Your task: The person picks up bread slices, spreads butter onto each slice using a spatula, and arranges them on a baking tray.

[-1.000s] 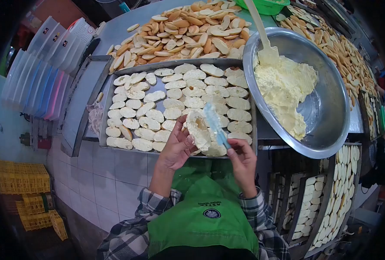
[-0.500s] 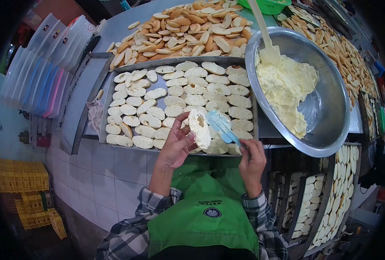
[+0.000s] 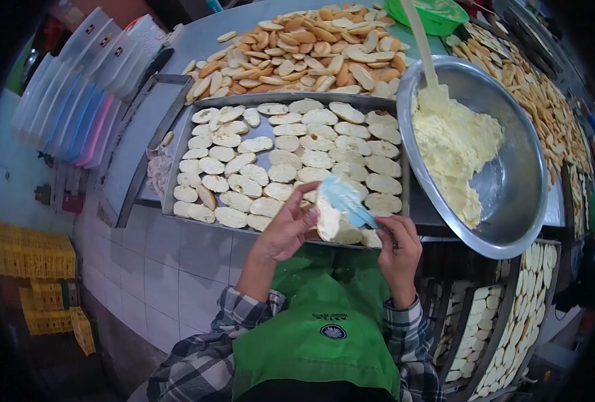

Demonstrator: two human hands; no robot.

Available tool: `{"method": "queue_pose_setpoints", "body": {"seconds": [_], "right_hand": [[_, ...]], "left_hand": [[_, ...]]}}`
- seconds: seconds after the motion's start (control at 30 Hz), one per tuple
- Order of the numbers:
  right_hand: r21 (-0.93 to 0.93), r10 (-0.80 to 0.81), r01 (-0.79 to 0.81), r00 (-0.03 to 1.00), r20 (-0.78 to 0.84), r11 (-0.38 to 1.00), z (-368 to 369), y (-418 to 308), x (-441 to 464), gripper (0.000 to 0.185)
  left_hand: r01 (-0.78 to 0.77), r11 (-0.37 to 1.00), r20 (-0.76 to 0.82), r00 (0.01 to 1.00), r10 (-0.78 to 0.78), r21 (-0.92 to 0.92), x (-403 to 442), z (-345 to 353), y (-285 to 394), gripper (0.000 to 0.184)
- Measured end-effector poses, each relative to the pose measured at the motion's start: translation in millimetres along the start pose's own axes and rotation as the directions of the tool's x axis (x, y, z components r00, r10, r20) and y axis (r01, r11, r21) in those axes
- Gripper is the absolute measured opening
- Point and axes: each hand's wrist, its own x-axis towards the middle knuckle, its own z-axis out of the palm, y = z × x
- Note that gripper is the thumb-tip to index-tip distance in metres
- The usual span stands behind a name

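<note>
My left hand [image 3: 289, 226] pinches a slice of bread [image 3: 327, 221] coated with pale cream, held above the front edge of a metal tray. In my right hand [image 3: 399, 249] is a light-blue spatula [image 3: 352, 208], its blade lying over the upper part of that slice. Rows of cream-topped bread slices [image 3: 247, 186] fill most of the tray [image 3: 171, 175] under my hands. To the right, a large steel bowl [image 3: 522, 201] holds a mass of pale yellow cream [image 3: 455, 147]. A long-handled white spatula [image 3: 423, 47] stands in the cream.
A heap of bread pieces [image 3: 311, 50] lies behind the tray, and another pile [image 3: 511, 87] at the far right. Upright trays of slices [image 3: 522, 315] stand at lower right. Stacked plastic lids [image 3: 66, 114] and yellow crates [image 3: 29, 258] are on the left.
The spatula blade has moved from beside the slice to over it, covering its upper part. The whole view has shifted slightly.
</note>
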Motion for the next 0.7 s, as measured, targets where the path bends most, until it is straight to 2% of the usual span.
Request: {"method": "queue_pose_setpoints", "body": {"seconds": [0.07, 0.1, 0.17, 0.2, 0.27, 0.3, 0.37, 0.4, 0.43, 0.5, 0.57, 0.63, 0.67, 0.7], "right_hand": [[-0.183, -0.060, 0.045, 0.995, -0.075, 0.982, 0.6, 5.5, 1.5, 0.024], [-0.214, -0.046, 0.022, 0.993, -0.112, 0.977, -1.7, 1.7, 4.3, 0.023], [0.082, 0.145, -0.144, 0.989, -0.006, 0.986, -3.8, -7.1, 5.0, 0.022], [0.085, 0.144, -0.143, 0.990, 0.003, 0.986, -0.8, -4.2, 2.7, 0.022], [-0.147, -0.030, 0.026, 0.999, -0.030, 0.989, 6.0, 6.2, 0.1, 0.021], [-0.144, -0.035, 0.031, 0.999, -0.028, 0.989, 4.4, 7.2, 0.8, 0.021], [-0.104, 0.038, -0.043, 0.998, -0.051, 0.994, -0.7, 8.3, 2.0, 0.022], [0.022, 0.139, -0.139, 0.990, -0.029, 0.990, -3.0, 7.3, 1.7, 0.022], [0.023, 0.141, -0.140, 0.990, -0.023, 0.990, -4.8, 7.6, 1.2, 0.022], [-0.039, 0.070, -0.074, 0.992, -0.105, 0.996, -8.8, 11.0, 1.0, 0.023], [-0.009, 0.063, -0.064, 0.992, -0.114, 0.998, -11.0, 15.5, -0.4, 0.024], [-0.025, 0.078, -0.082, 0.991, -0.111, 0.996, -11.6, 14.8, -0.6, 0.025], [-0.023, 0.078, -0.081, 0.991, -0.111, 0.996, -10.6, 14.5, -1.0, 0.025], [-0.015, 0.078, -0.081, 0.991, -0.109, 0.997, -8.9, 13.9, -1.4, 0.025]], "left_hand": [[0.012, 1.000, 0.012, 1.000, -0.012, 0.028, 1.6, -5.8, -4.4, 0.053], [0.024, 0.999, 0.004, 1.000, -0.024, 0.023, 2.1, -7.7, -5.5, 0.053], [0.029, 0.999, -0.029, 0.999, -0.028, 0.023, 4.0, -6.5, -5.3, 0.054], [0.046, 0.999, -0.053, 0.998, -0.044, 0.022, 3.1, -6.6, -5.3, 0.055], [0.051, 0.999, -0.005, 0.999, -0.051, -0.003, 1.1, -10.1, -5.5, 0.059], [0.059, 0.998, 0.050, 0.997, -0.058, -0.027, 1.1, -12.8, -6.4, 0.063], [0.011, 1.000, 0.042, 0.999, -0.011, -0.011, 0.4, -25.2, -2.1, 0.064], [-0.060, 0.997, -0.088, 0.994, 0.064, 0.048, 2.3, -27.3, 8.6, 0.066], [-0.119, 0.986, -0.213, 0.967, 0.141, 0.115, 4.6, -32.0, 20.2, 0.067], [-0.220, 0.937, -0.269, 0.917, 0.294, 0.273, 13.1, -52.8, 53.8, 0.066], [-0.223, 0.902, -0.370, 0.855, 0.363, 0.370, 30.6, -80.1, 87.5, 0.064], [-0.166, 0.815, -0.400, 0.805, 0.437, 0.555, 53.4, -112.9, 112.4, 0.063], [-0.167, 0.814, -0.400, 0.805, 0.439, 0.557, 66.3, -122.9, 120.4, 0.063], [-0.060, 0.796, -0.440, 0.807, 0.394, 0.602, 79.2, -131.6, 127.6, 0.064]]}}
